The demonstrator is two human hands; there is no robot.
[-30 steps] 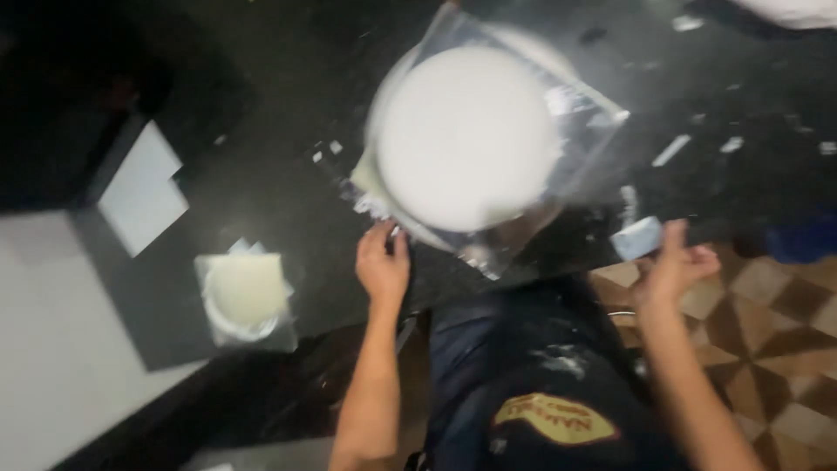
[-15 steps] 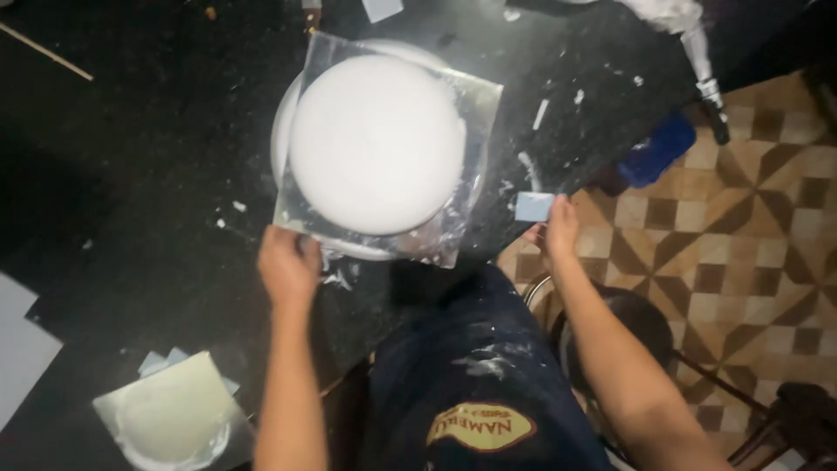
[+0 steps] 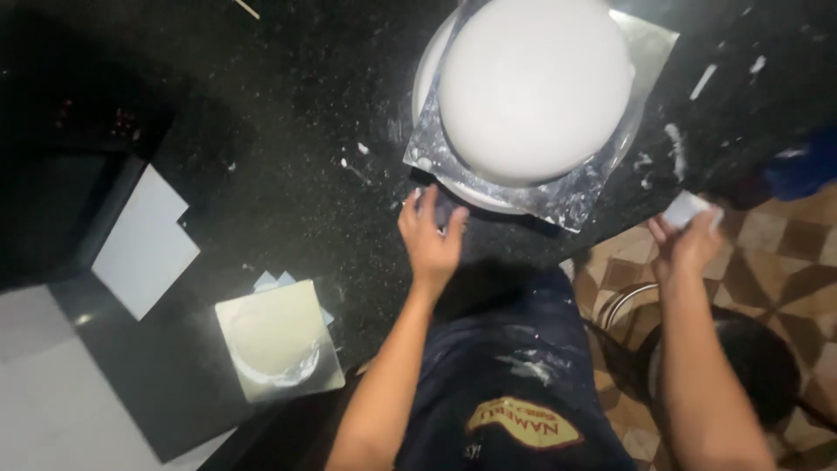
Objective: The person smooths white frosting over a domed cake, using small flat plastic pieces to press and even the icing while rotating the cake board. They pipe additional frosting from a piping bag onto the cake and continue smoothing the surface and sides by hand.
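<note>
A round, smooth white cake (image 3: 534,83) stands on a silver square board (image 3: 571,196), which rests on a white turntable (image 3: 425,78) on the black speckled counter (image 3: 288,131). My left hand (image 3: 430,235) touches the near edge of the turntable just below the board's corner, fingers spread. My right hand (image 3: 686,240) is off the counter's edge to the right and pinches a small pale flat scraper (image 3: 686,209).
A small cream-topped cake on a square board (image 3: 277,340) sits at the counter's near left. A white flat sheet (image 3: 144,240) lies further left. White smears dot the counter by the cake. A blue object (image 3: 806,170) lies at right; patterned floor tiles (image 3: 785,253) lie below.
The view has swung, so the cake now sits higher and further right. My left hand stays at the turntable's near edge; my right hand still holds the scraper to the right of the counter.
</note>
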